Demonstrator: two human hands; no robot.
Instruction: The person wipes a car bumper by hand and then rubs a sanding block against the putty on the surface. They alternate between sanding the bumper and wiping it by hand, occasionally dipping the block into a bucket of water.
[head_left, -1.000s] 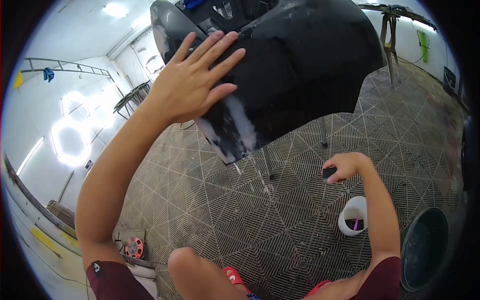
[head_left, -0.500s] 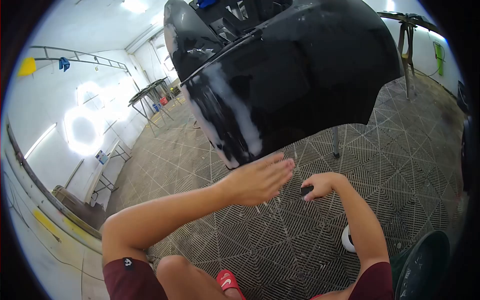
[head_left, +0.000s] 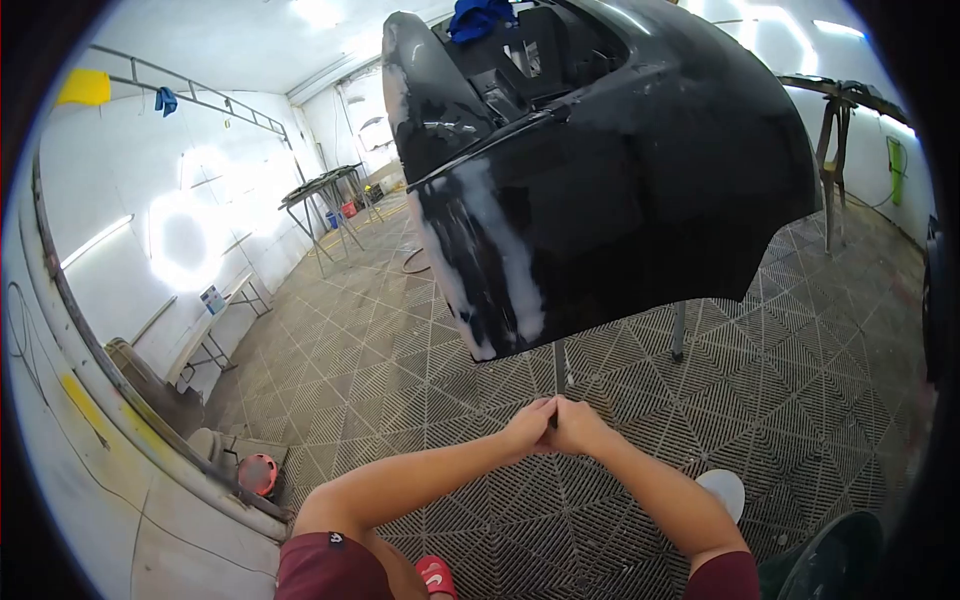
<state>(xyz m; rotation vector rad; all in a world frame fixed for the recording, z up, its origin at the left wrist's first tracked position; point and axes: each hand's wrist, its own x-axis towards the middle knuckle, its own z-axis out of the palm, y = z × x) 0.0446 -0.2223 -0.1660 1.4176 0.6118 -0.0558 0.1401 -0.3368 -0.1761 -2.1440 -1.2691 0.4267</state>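
In the head view my left hand [head_left: 528, 426] and my right hand [head_left: 582, 428] meet low in front of me. Their fingers are closed together around a small black block [head_left: 554, 414], which is mostly hidden between them. Beyond the hands, and apart from them, a large black car bumper [head_left: 650, 190] rests on a stand. Whitish-grey patches [head_left: 515, 270] run down its left end, some in streaks. A blue cloth [head_left: 480, 18] lies on top of the bumper.
A dark green bin [head_left: 835, 560] stands at my lower right, with a white round object [head_left: 725, 492] nearby. At the left are a red round object [head_left: 258, 474] and a long bench [head_left: 225, 320]. A stand leg [head_left: 679, 330] reaches the grated floor [head_left: 380, 350].
My left hand, earlier stretched out flat by the bumper's lower edge, has come down to meet my right hand at the block. The view has shifted, showing the bumper lower and further right.
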